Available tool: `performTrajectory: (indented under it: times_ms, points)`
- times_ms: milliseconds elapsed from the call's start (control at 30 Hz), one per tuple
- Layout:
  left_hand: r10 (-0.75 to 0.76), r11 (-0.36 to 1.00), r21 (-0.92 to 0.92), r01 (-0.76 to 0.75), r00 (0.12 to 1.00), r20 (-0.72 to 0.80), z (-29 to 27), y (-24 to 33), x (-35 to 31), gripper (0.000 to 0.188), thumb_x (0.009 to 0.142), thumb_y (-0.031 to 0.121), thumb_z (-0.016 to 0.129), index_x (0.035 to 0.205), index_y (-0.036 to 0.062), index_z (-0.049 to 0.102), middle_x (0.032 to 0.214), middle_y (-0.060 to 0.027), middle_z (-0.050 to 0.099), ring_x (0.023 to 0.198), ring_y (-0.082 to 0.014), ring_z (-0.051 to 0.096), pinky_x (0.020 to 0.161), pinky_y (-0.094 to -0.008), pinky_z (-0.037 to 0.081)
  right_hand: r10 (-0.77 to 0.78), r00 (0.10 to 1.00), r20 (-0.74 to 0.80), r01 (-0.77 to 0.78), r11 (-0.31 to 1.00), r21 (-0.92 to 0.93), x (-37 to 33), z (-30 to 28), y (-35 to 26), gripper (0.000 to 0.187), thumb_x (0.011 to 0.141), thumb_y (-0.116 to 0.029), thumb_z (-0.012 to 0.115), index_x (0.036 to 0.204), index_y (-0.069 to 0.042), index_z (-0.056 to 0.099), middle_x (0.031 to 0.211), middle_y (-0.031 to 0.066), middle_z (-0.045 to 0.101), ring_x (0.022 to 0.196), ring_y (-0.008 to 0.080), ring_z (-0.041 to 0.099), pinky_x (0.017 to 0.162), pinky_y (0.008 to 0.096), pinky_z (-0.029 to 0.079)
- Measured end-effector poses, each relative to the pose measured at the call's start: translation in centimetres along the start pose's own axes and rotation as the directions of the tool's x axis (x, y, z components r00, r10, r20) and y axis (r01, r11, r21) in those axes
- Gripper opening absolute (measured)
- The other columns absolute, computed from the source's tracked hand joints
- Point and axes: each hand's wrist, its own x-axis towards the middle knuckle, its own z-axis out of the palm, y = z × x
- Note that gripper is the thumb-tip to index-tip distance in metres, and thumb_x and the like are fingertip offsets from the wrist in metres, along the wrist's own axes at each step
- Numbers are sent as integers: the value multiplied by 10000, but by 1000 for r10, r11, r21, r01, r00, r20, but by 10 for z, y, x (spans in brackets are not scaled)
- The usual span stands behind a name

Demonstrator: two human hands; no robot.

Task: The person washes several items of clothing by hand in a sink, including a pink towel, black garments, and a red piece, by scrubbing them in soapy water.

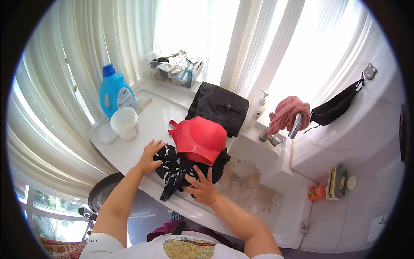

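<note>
**Both hands flat on a patterned cloth beside the sudsy basin**

We stand at a white washing counter (142, 125) set against curtained windows, and the largest thing in it is the sunken basin (254, 190) on our right, full of cloudy, foamy water; it sits directly under the tap (280, 134), which explains why the wet work gathers at this end. Over the tap hangs a pink towel (288, 111), kept within reach of the water. On the flat drainboard left of the basin lies a dark folded garment (220, 105), furthest from us, and in front of it a red padded garment (199, 138) resting partly on the black-and-white patterned cloth (172, 170). That cloth lies at the near edge of the board, just beside the basin rim, with one end trailing over the front edge.

Our left hand (151, 156) presses on the cloth's left side, fingers spread and flat, gripping nothing. Our right hand (202, 186) lies on its right side, fingers likewise open and splayed, so we judge the cloth is being pinned or smoothed against the board rather than lifted.

Further left stand a blue detergent bottle (114, 91) and a white cup (125, 123), touching or nearly so, clear of the clothes. A white pump bottle (257, 110) stands by the tap
</note>
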Motion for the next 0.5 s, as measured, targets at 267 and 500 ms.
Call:
performTrajectory:
  times_ms: [267, 500]
  points:
    - [480, 876, 34, -482, 859, -177, -1, 129, 28, 662, 636, 160, 572, 1295, 110, 568, 1452, -181, 402, 1409, -395, 252, 1120, -578, 132, 23, 984, 178, -11, 997, -71, -12, -36, 14, 250, 747, -213, 675, 981, -301, 697, 1434, -54, 418, 1407, 316, 257, 1095, 632, 164]
    - [560, 674, 500, -544, 818, 133, 82, 174, 37, 594, 791, 556, 627, 1268, 204, 583, 1474, -129, 370, 1402, -391, 244, 1072, -681, 85, 385, 913, 136, -407, 880, 246, 15, -25, 1, 458, 822, -321, 670, 1258, -207, 587, 1409, 21, 451, 1339, 341, 326, 1115, 535, 180]
